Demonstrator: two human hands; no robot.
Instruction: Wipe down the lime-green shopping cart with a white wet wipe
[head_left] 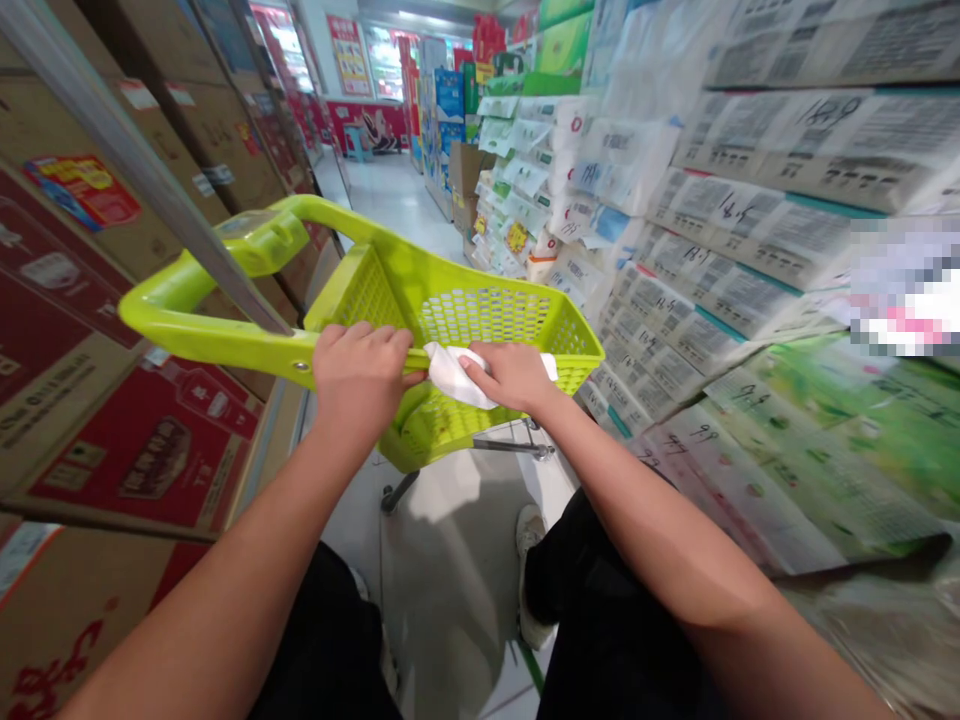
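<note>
Here's the white cloth (452, 376), folded over the near rim of the lime-green cart (510, 287), and the right hand (514, 375) has it, fingers clamped on the fabric. Just to its left, the left hand (362, 370) has its fingers wrapped over that same rim! The cart's looped handle (304, 210) swings out to the left, a metal pole (161, 150) slanting across it. Cartons (142, 450) crowd the left side, packs with handwritten prices (731, 210) rise on the right, and pale floor (390, 195) runs far down the aisle.
</note>
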